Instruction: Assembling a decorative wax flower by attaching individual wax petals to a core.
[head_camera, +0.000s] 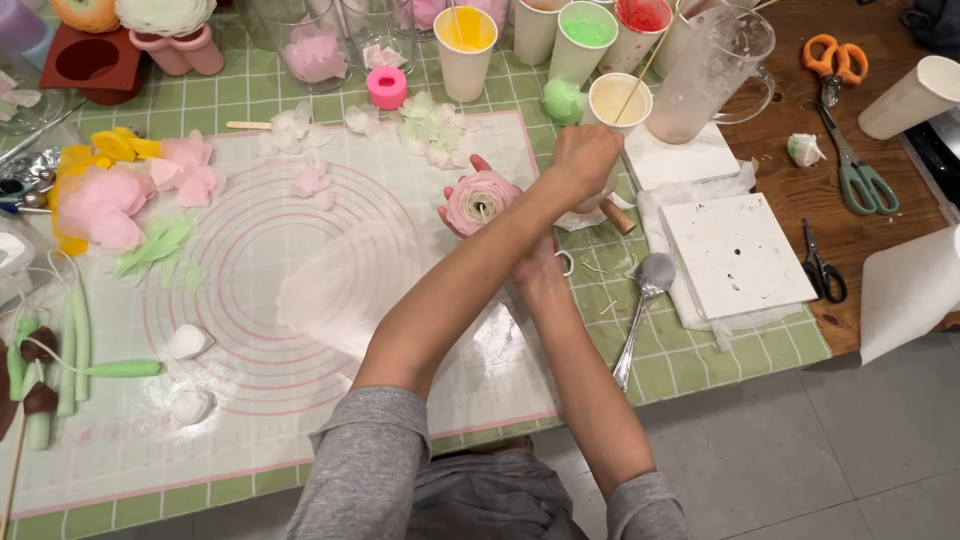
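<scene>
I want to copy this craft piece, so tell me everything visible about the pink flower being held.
The pink flower is a round rosette of thin, tightly layered petals, pale pink outside and deeper pink near its small greenish centre. It looks waxy or soft. It faces up toward the camera above the white mat, cupped from beneath by the right hand, whose fingertips show around its edge.

A pink layered flower (481, 198) with a pale centre sits over a white mat (300, 400) ringed in pink circles, on a green checked counter (720, 350), near yellow (466, 30), green (587, 28) and red (641, 15) cups.
</scene>
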